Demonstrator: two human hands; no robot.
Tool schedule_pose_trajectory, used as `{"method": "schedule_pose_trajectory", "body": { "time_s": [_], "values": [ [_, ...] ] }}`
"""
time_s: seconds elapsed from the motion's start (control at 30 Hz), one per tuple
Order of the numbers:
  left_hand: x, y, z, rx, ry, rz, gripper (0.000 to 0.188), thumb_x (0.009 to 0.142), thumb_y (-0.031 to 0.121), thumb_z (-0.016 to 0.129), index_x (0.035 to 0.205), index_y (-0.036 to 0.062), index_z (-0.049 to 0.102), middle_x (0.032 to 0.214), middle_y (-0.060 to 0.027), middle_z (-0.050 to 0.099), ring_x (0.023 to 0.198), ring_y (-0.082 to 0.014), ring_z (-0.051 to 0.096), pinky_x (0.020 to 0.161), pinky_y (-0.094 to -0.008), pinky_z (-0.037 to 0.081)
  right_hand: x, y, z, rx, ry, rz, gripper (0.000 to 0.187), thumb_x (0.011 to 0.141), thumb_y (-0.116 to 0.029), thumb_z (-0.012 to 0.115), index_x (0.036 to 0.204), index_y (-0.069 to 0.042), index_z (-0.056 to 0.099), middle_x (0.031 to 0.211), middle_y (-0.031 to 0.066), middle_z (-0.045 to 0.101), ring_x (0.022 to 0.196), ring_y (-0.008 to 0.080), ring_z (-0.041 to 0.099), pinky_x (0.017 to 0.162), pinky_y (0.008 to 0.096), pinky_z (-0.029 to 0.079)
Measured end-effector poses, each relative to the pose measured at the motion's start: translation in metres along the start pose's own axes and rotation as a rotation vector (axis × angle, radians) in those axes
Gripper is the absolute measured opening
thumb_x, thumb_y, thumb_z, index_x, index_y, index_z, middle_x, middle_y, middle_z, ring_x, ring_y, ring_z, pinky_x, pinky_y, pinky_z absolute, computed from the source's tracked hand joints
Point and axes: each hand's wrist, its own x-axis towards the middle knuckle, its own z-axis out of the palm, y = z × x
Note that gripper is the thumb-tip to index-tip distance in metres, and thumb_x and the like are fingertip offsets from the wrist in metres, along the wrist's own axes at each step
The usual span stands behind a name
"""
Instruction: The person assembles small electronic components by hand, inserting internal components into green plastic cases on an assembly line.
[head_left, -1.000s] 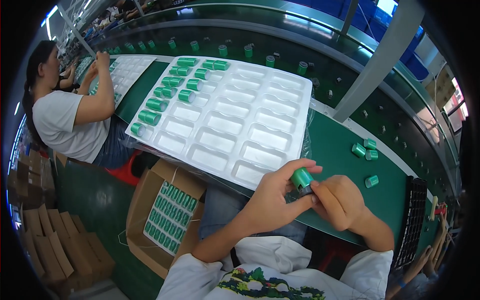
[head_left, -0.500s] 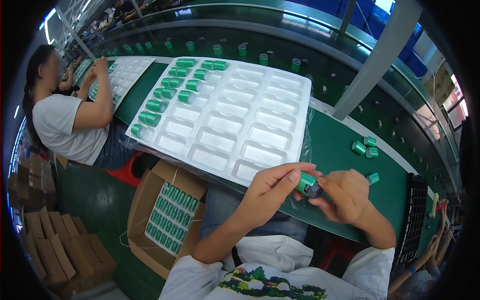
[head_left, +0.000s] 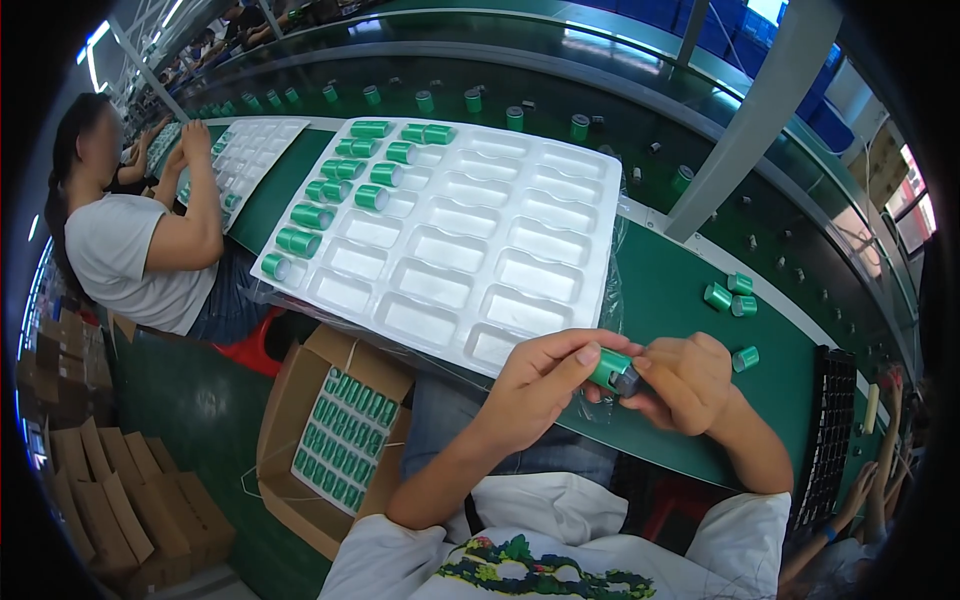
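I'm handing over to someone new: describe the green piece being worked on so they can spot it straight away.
Start at the big white tray on the green bench. Just below its near-right corner, the left hand and right hand meet. The piece is the small green cylinder pinched between them, the only one off the bench and the only one showing a dark end.

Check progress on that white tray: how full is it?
Done: about a dozen green cylinders lie in the left pockets of the white tray. In hand: the left hand and right hand grip one green cylinder between them. Left: most pockets are empty; four loose cylinders wait on the green table.
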Motion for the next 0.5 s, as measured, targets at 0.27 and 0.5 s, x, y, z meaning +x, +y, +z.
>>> {"method": "schedule_pose_trajectory", "body": {
  "time_s": [0.27,0.5],
  "values": [
    [-0.002,-0.002,0.009,0.17,0.11,0.088,0.033,0.104,0.018,0.045,0.124,-0.0049,0.057,0.121,-0.0168,0.064,0.099,-0.0131,0.063,0.078,-0.024,0.049,-0.007,0.007,0.005,0.072,0.016,-0.018,0.034,0.075,-0.022,0.079,0.096,0.002,0.066,0.085,0.0085,0.066,0.07,0.0194,0.065,0.05,0.0269,0.039],
    [-0.001,-0.008,0.005,0.137,0.138,0.11,0.034,0.105,0.018,0.043,0.125,-0.0078,0.055,0.125,-0.0198,0.061,0.102,-0.0163,0.063,0.084,-0.0282,0.051,0.007,-0.007,0.001,0.044,-0.058,0.131,0.034,0.074,-0.02,0.081,0.097,0.0,0.066,0.086,0.0068,0.066,0.071,0.0182,0.065,0.051,0.0267,0.038]
  ]
}}
